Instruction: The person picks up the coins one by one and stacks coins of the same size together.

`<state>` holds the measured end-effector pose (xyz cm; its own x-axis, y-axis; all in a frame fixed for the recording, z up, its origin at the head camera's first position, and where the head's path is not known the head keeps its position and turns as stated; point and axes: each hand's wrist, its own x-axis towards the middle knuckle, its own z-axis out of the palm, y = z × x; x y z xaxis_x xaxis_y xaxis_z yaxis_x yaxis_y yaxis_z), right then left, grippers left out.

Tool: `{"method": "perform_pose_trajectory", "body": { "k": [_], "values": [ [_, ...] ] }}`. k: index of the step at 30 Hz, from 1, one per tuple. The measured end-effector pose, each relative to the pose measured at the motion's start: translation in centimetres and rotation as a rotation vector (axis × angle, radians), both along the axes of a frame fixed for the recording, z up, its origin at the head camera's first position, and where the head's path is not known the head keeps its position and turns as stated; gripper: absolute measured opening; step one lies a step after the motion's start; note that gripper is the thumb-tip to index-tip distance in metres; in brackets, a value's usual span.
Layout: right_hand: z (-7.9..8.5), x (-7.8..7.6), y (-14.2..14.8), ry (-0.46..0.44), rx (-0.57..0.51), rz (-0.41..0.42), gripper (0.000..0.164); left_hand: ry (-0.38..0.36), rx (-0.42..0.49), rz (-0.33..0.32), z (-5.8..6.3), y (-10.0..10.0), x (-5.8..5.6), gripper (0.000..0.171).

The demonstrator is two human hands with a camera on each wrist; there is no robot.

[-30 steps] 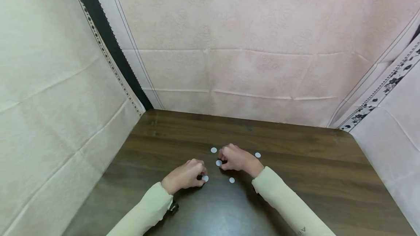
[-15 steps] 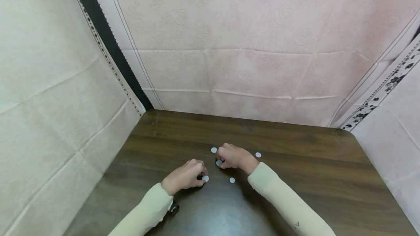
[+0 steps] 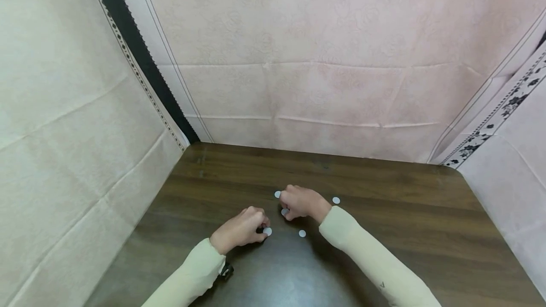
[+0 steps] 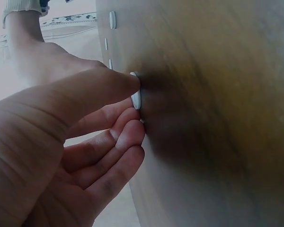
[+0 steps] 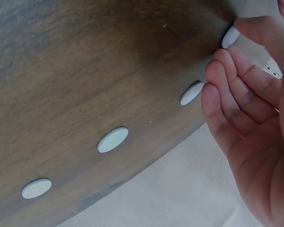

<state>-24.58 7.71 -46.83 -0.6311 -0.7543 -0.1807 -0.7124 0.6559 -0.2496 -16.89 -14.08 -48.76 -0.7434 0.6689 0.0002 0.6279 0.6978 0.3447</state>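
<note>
On the brown wooden table lie several small, flat white discs. In the head view my left hand reaches from the lower left. Its thumb and bent index finger pinch one white disc by its edges, close to the tabletop. Farther back, my right hand has its thumb and index finger at opposite edges of another disc, low at the table. Its other fingers curl beside it. A far disc shows just left of the right hand's knuckles.
One loose disc lies between the forearms, another right of the right wrist. The right wrist view shows further discs near the table edge. Pale cloth hangs behind and on both sides of the wooden table.
My right hand has shifted slightly left, its fingers closing over the disc there. The left hand stays in place at its disc. The loose discs have not moved.
</note>
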Motion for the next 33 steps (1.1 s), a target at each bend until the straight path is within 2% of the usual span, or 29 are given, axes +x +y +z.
{"method": "perform_pose_trajectory", "body": {
  "k": [8, 18, 26, 33],
  "values": [
    [-0.8, -0.2, 0.0, -0.015, -0.012, -0.037, 0.044, 0.003, 0.026, 0.005, -0.2, 0.1, 0.0, 0.005],
    [-1.9, -0.4, 0.7, -0.015, -0.087, -0.030, 0.014, -0.016, 0.036, 0.014, 0.0, 0.1, 0.1, 0.006],
    [-2.0, 0.1, 0.9, -0.024, -0.157, 0.007, 0.017, -0.013, 0.036, 0.022, 0.0, 0.1, 0.1, 0.010],
    [-1.7, 0.4, 0.9, -0.043, -0.165, -0.010, 0.018, -0.008, 0.050, 0.023, 0.0, 0.0, 0.2, 0.010]
  ]
}}
